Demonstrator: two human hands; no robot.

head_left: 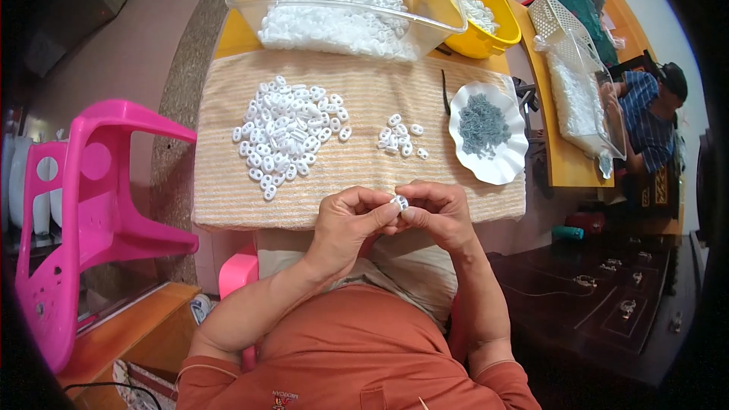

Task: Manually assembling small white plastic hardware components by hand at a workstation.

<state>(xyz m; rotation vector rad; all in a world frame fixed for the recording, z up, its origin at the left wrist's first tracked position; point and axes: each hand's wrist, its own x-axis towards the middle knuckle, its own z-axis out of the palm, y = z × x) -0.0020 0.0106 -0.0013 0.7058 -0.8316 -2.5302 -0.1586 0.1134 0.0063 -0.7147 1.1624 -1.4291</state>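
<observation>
My left hand (349, 220) and my right hand (438, 214) meet at the front edge of the table, both closed in a pinch. Between their fingertips is a small white plastic piece (400, 203) with dark openings. Fingers partly cover it. On the striped cloth (364, 87) to the left lies a large pile of white oval two-holed plastic pieces (285, 125). A smaller group of similar white pieces (396, 137) sits beyond my hands. Right of it, a white scalloped plate (512, 159) holds many small grey-blue translucent parts (484, 125).
A clear plastic bin (250, 0) of white pieces stands at the back, beside a yellow basin (505, 34) with more. A pink plastic chair (114, 220) is at left. Another person (645, 106) sits by a white basket (558, 19) and a clear bin (585, 106) at right.
</observation>
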